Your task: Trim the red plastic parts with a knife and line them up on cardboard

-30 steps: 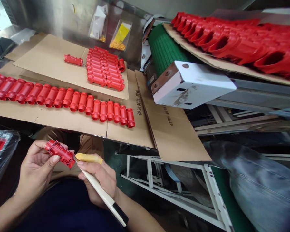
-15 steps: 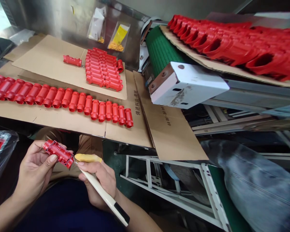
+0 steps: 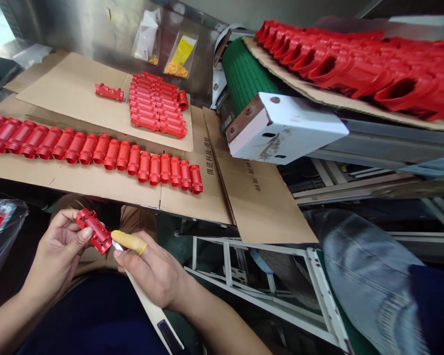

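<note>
Between the fingers and thumb of my left hand (image 3: pixel 61 246) is a red plastic tube part (image 3: pixel 96 231), held tilted above my lap. My right hand (image 3: pixel 151 268) grips a long cream-handled tool (image 3: pixel 146 305) with a black patch near its lower end. A yellow cover sits on one finger of that hand. The tool's pale tip touches or nearly touches the lower right end of the red part; the exact contact is hidden by my fingers.
A row of red tubes (image 3: pixel 101 149) and a red cluster (image 3: pixel 157 106) lie on cardboard (image 3: pixel 74 74). Two small bags hang behind. At right are a green conveyor (image 3: pixel 247 74) bearing more red parts, a white metal frame (image 3: pixel 259 291) and another person's denim-covered leg (image 3: pixel 366 271).
The red part has turned slightly and shifted right in my left hand. My right hand has rotated, and the tool's handle now points more steeply downward. More of the neighbouring person's clothing shows.
</note>
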A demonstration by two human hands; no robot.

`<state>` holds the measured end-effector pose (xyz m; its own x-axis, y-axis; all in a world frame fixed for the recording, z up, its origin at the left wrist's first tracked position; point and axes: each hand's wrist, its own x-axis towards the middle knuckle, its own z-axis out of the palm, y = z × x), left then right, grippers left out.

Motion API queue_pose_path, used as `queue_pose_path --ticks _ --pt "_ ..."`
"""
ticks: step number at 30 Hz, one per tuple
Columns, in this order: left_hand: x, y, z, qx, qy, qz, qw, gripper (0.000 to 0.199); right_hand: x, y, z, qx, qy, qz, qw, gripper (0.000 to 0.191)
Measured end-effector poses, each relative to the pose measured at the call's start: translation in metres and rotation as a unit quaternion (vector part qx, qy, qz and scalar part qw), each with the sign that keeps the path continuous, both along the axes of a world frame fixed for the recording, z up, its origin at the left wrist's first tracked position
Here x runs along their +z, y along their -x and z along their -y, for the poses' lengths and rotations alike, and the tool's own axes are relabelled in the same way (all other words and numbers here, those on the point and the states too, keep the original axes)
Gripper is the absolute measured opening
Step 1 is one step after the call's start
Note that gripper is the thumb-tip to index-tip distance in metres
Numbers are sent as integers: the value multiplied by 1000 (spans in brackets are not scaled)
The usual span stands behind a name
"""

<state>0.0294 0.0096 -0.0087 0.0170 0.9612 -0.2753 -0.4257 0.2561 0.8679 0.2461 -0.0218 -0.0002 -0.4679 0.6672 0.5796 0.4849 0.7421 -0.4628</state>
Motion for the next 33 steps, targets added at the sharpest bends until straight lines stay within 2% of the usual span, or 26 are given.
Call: queue_pose_path --ticks 1,3,6,8,14,16,18,22,26,27,28,29,31,33 --pt "0 0 -1 -11 5 -1 1000 31 0 0 -1 1 0 7 1000 18" --pt "0 2 -1 -18 4 -11 1000 33 -3 0 -1 1 22 -39 999 15" --pt "-2 5 -1 -11 -26 -54 998 35 -10 1 0 -9 123 -155 980 9" --pt "-2 6 -1 -7 -38 -77 996 35 -15 3 1 -16 166 -179 970 9" --pt "2 3 -7 -26 54 0 998 39 -27 6 6 -3 52 -59 997 28" --pt "3 1 -8 -24 66 7 997 41 -28 8 6 -5 40 -73 996 32" --pt "4 0 -7 -13 56 4 998 41 -26 10 5 -12 71 -134 988 29" --pt "3 0 -3 -9 28 -8 1000 39 -21 17 3 -26 222 -269 937 11" --pt "0 4 0 -11 9 -23 1000 39 -17 17 1 5 341 -391 855 24" --pt "-2 5 1 -8 -2 -31 999 38 -16 15 0 4 350 -402 846 26" --pt "-3 7 2 -6 -17 -42 999 37 -14 14 -1 -7 344 -397 851 26" --pt "-4 8 3 -5 -33 -54 998 36 -12 12 -1 -24 320 -378 868 23" --pt "-6 10 5 -5 -64 -77 995 34 -10 11 -1 -57 244 -318 915 15" --pt "-6 11 8 -1 -89 -99 991 33 -8 12 1 -66 158 -261 950 14"
